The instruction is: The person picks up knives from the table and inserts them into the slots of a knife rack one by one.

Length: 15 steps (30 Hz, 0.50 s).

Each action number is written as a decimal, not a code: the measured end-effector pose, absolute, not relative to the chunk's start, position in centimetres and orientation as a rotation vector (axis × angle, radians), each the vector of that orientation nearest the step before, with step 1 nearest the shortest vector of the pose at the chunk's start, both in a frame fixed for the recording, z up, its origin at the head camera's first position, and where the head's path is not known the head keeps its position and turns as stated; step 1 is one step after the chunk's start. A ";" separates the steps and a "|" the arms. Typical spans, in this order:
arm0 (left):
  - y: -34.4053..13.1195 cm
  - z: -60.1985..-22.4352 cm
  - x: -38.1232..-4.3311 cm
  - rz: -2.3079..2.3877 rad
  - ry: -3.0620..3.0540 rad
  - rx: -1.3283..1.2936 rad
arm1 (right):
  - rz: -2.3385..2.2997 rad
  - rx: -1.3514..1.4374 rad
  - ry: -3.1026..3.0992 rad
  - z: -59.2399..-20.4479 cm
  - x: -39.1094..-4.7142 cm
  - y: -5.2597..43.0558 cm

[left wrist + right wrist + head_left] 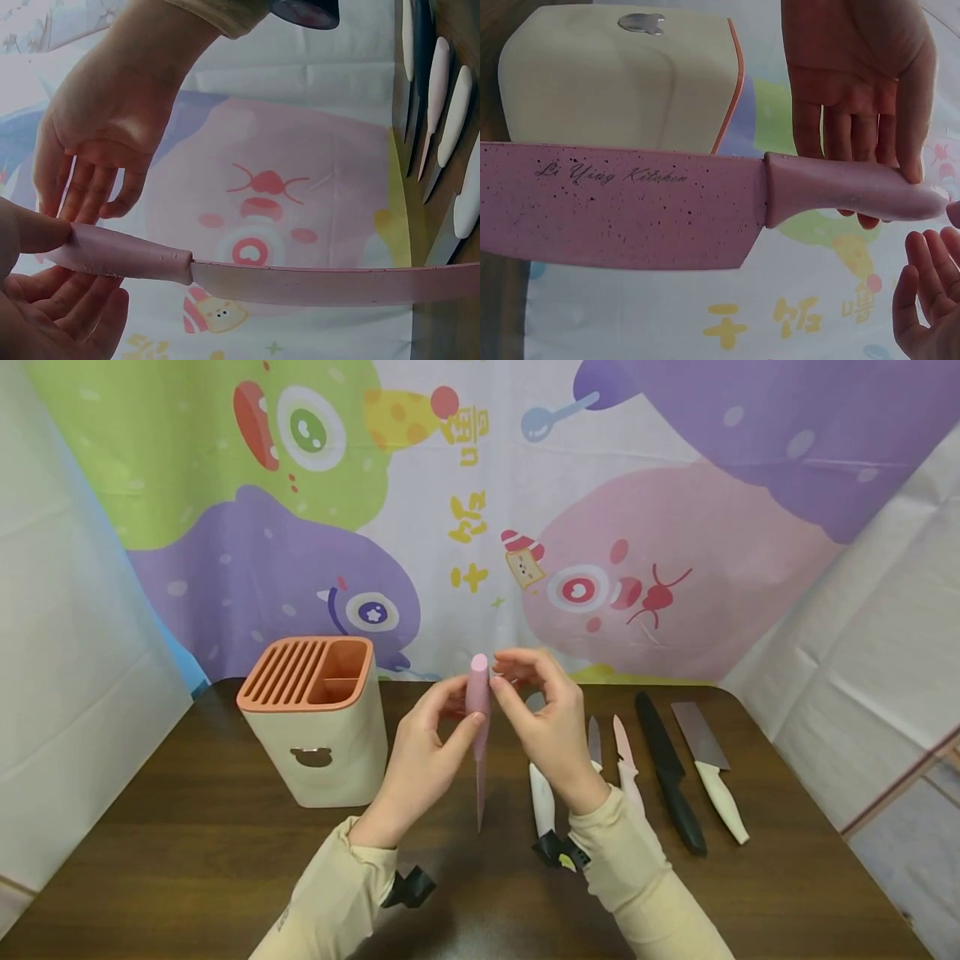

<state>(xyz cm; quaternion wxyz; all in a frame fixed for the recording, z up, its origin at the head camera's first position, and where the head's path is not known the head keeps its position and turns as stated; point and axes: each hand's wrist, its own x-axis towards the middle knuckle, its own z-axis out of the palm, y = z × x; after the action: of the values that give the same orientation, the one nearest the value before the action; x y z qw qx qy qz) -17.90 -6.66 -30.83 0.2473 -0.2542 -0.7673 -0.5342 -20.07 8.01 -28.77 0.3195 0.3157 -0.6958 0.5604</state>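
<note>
A pink speckled kitchen knife [630, 206] is held upright over the table, blade pointing down and handle on top. My left hand [427, 739] pinches its handle [127, 251] between thumb and fingers. On the other side, my right hand [543, 714] has its fingers loosely bent beside the handle, thumb tip right at the handle's upper end. In the right wrist view, the fingers of the right hand [934, 292] are spread apart with nothing between them. The broad blade carries dark lettering.
A cream knife holder [330, 768] with an orange slotted top [337, 703] stands at the left. On the right lie a black knife [663, 760], a cleaver with a cream handle [708, 768], a small pink knife [624, 752] and white-handled knives [542, 802]. A cartoon curtain hangs behind.
</note>
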 end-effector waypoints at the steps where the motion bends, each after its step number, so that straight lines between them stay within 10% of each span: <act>1: -6.7 -30.8 -17.9 -1.456 -2.090 -0.689 | 1.476 0.829 -1.824 -28.8 -20.1 8.0; 15: -7.2 -30.4 -17.6 -1.437 -2.132 -0.645 | 1.518 0.800 -1.805 -29.2 -20.3 8.3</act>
<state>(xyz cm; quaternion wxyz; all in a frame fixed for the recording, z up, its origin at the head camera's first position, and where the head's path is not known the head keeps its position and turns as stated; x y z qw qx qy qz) -17.65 -7.19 -30.41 0.2429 -0.2358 -0.7802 -0.5260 -20.31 8.28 -29.15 0.3198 0.3045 -0.6865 0.5777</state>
